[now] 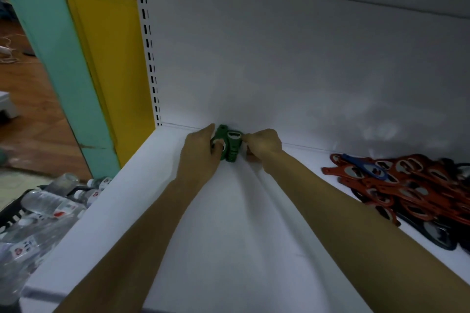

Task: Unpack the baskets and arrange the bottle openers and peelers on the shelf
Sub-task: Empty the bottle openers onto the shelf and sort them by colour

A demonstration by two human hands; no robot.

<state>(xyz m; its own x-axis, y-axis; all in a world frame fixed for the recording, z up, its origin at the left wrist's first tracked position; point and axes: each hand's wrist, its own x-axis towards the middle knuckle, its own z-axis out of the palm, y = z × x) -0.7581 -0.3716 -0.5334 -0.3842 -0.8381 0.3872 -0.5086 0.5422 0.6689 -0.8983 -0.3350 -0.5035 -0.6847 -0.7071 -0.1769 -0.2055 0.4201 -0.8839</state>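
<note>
A small stack of green bottle openers point(230, 145) stands on the white shelf point(229, 223), close against the back panel. My left hand point(201, 150) grips the stack from the left, with fingers curled over its near side. My right hand point(263, 143) holds it from the right, fingers curled against the openers. Both forearms reach across the shelf from the near edge. A loose pile of red bottle openers point(407, 185), with one blue opener point(366, 166) on top, lies on the shelf at the right.
The white back panel point(279, 58) rises right behind the green stack. A slotted upright point(148, 46) marks the shelf's left end. Below left, a dark crate holds several plastic water bottles point(48, 203). A teal post and yellow panel stand beyond.
</note>
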